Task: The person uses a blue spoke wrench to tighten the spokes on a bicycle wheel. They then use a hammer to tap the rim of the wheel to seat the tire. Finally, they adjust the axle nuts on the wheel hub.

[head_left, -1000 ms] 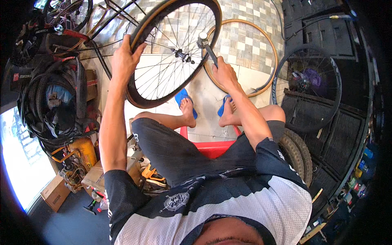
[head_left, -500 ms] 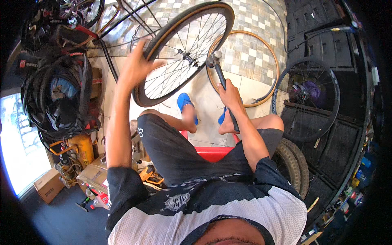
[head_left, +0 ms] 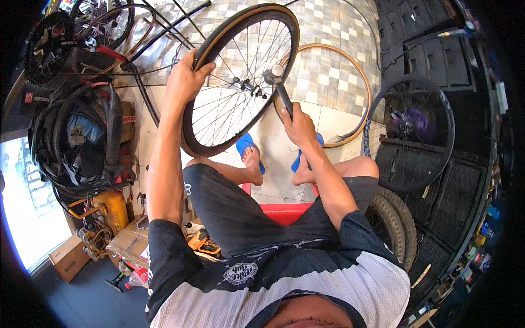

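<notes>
My left hand is closed around the left side of a spoked bicycle wheel with a dark tire and a tan sidewall. The wheel stands tilted in front of my knees, its hub facing me. In my right hand is a hammer, gripped by its dark handle. Its metal head overlaps the right side of the wheel, near the spokes and rim; whether it touches them I cannot tell.
A tan tire lies on the tiled floor beyond the hammer. Another wheel leans at the right, above knobby tires. Black tubes and tires hang at the left, near a yellow machine. A red stool is under me.
My left hand has closed on the wheel's tire, having been spread and blurred before. The wheel has shifted slightly left, and the hammer has moved left with my right hand.
</notes>
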The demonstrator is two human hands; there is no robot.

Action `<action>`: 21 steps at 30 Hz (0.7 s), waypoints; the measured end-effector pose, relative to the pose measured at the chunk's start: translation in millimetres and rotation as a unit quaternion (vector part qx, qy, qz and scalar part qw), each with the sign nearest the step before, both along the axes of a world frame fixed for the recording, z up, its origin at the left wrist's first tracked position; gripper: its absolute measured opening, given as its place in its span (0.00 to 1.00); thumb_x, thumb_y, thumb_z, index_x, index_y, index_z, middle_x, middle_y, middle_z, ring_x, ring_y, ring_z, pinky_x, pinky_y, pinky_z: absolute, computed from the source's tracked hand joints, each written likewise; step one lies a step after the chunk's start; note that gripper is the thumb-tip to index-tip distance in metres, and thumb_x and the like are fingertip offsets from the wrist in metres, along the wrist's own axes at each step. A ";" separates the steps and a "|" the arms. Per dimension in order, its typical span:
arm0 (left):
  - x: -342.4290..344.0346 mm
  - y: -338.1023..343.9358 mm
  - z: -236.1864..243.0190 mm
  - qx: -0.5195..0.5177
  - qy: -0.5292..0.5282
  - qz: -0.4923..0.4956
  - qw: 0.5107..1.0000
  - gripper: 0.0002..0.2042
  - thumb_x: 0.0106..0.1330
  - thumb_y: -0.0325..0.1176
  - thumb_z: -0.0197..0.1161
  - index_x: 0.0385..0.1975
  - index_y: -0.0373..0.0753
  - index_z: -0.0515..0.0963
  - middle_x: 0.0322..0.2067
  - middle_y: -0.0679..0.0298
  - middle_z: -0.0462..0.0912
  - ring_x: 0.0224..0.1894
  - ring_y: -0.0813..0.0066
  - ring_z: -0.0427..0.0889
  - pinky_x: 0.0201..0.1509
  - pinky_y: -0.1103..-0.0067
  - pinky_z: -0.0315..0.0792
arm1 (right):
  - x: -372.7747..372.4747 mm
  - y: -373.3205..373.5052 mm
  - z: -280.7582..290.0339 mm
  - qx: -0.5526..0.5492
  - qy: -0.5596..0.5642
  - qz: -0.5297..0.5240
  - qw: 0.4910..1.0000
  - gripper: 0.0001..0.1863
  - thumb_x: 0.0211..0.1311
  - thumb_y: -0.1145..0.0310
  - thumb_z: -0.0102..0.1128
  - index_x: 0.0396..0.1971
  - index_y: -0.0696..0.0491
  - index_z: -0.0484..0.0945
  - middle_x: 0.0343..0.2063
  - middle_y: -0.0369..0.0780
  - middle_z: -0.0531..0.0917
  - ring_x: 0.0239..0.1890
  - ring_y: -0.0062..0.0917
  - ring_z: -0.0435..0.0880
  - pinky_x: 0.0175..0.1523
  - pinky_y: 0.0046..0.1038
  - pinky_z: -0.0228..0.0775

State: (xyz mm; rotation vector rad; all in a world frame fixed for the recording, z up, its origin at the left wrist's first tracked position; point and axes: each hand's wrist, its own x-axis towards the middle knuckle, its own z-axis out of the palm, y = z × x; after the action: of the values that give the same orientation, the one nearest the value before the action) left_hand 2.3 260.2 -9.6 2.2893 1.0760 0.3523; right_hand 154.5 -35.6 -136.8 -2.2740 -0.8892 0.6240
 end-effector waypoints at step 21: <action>7.6 7.6 -10.3 0.045 0.054 0.042 0.997 0.26 0.64 0.54 0.70 0.52 0.39 0.82 0.37 0.44 0.88 0.43 0.42 0.88 0.47 0.56 0.79 | 44.8 60.5 62.8 0.154 -0.077 -0.006 0.985 0.22 0.77 0.49 0.53 0.48 0.56 0.72 0.24 0.60 0.83 0.31 0.61 0.85 0.37 0.57 0.75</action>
State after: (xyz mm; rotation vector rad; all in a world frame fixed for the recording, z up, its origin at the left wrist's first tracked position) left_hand 9.9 267.8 -19.9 2.3707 1.2357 0.3204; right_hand 199.2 24.9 -74.0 -2.0642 -0.9716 0.2827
